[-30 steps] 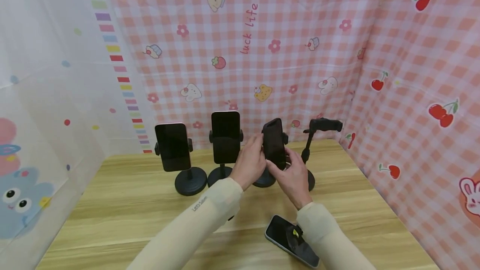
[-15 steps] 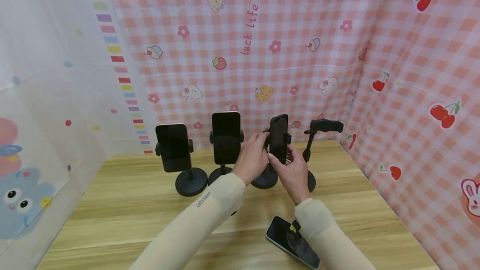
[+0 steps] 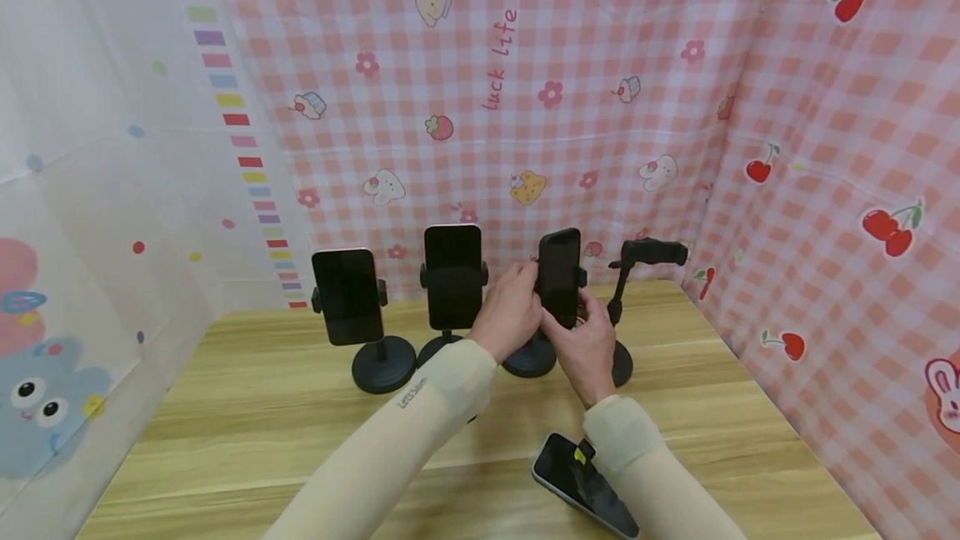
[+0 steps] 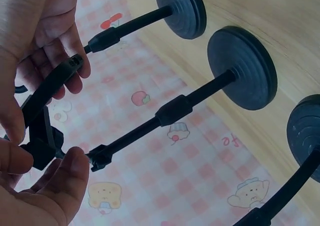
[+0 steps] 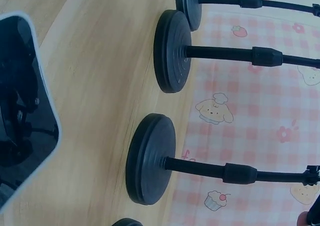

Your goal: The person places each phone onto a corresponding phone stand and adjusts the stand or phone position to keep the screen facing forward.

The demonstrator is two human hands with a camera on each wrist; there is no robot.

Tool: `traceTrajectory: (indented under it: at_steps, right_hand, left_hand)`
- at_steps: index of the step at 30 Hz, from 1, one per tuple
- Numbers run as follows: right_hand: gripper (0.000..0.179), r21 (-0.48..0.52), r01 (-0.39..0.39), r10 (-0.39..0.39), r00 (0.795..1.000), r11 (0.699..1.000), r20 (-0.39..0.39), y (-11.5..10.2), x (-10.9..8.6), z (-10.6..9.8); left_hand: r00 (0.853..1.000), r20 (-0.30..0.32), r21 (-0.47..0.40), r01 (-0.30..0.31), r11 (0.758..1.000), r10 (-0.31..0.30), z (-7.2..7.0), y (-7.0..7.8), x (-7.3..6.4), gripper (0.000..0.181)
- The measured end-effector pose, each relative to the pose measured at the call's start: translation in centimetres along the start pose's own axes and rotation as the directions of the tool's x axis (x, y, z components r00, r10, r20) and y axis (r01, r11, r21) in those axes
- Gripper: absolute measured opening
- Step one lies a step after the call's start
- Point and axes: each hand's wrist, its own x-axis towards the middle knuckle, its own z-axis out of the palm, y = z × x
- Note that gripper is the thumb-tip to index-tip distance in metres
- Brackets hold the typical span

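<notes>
toward the back of the pale wood-grain table (image 3: 247, 407): four black stands with round stepped bases and thin stems, in a row.
held phone: a black rectangular smartphone (image 3: 559, 277), near upright at the third stand (image 3: 529, 361) from the left, between the two hands, its dark screen toward the head camera.
clamp: a black plastic holder (image 3: 582, 277) at the phone's side edge, above the third stem.
left hand (image 3: 508, 308): at the left of the phone, fingers bent; in the left wrist view thumb and finger pinch the clamp's dark block.
right hand (image 3: 588, 348): partly closed on the lower right of the phone, thumb in front, other fingers curled behind.
sleeves: cream cloth on both forearms (image 3: 390, 440), dark lettering on the left one.
first and second stands: each carries a black-screened phone, one leaning slightly (image 3: 348, 297), one upright (image 3: 453, 273).
fourth stand (image 3: 621, 363): at the far right, its black holder (image 3: 652, 252) set sideways.
loose phone: a dark-screened phone with a pale rim (image 3: 581, 482), flat on the table near the right cuff, partly hidden by it.
backdrop: pink-and-white checked cloth (image 3: 555, 40) with cartoon prints and "luck life".
</notes>
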Motion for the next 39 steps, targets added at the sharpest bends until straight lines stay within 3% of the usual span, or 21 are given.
traceTrajectory:
  at_steps: [4, 9, 14, 20, 28, 34, 39]
  right_hand:
    - [0.067, -0.046, 0.006, -0.008, 0.999, 0.999, -0.039, 0.1, 0.1, 0.1]
    - [0.065, -0.067, 0.013, -0.017, 0.998, 0.998, -0.066, 0.3, 0.2, 0.2]
    - [0.064, -0.091, 0.045, -0.053, 0.995, 0.995, -0.084, 0.5, 0.3, 0.2]
    - [0.065, -0.102, 0.068, -0.077, 0.993, 0.992, -0.084, 0.7, 0.2, 0.3]
    - [0.069, -0.118, 0.036, -0.05, 0.992, 0.992, -0.118, 0.5, 0.3, 0.9]
    - [0.072, -0.135, -0.011, -0.007, 0.992, 0.991, -0.129, 0.2, 0.3, 1.1]
    - [0.074, -0.155, -0.051, 0.028, 0.989, 0.987, -0.145, -0.2, 0.4, 1.6]
  left_hand:
    - [0.999, 0.04, -0.031, 0.03, 0.999, -0.028, 0.0, 0.1, 0.0, 0.032]
    - [0.993, 0.074, -0.129, 0.106, 0.986, -0.097, 0.0, 0.3, -0.2, 0.031]
    - [0.996, 0.071, -0.134, 0.067, 0.989, -0.058, -0.1, 0.3, -0.6, 0.033]
    - [0.998, 0.002, -0.207, 0.063, 0.976, -0.064, -0.1, 0.0, -1.1, 0.026]
    - [0.992, -0.091, -0.179, 0.072, 0.981, -0.09, 0.7, -0.1, -1.1, 0.031]
    - [0.987, -0.144, -0.173, 0.051, 0.984, -0.076, 1.1, -0.2, -1.0, 0.033]
    - [0.979, -0.164, -0.167, 0.09, 0.982, -0.118, 1.4, 0.0, -0.7, 0.037]
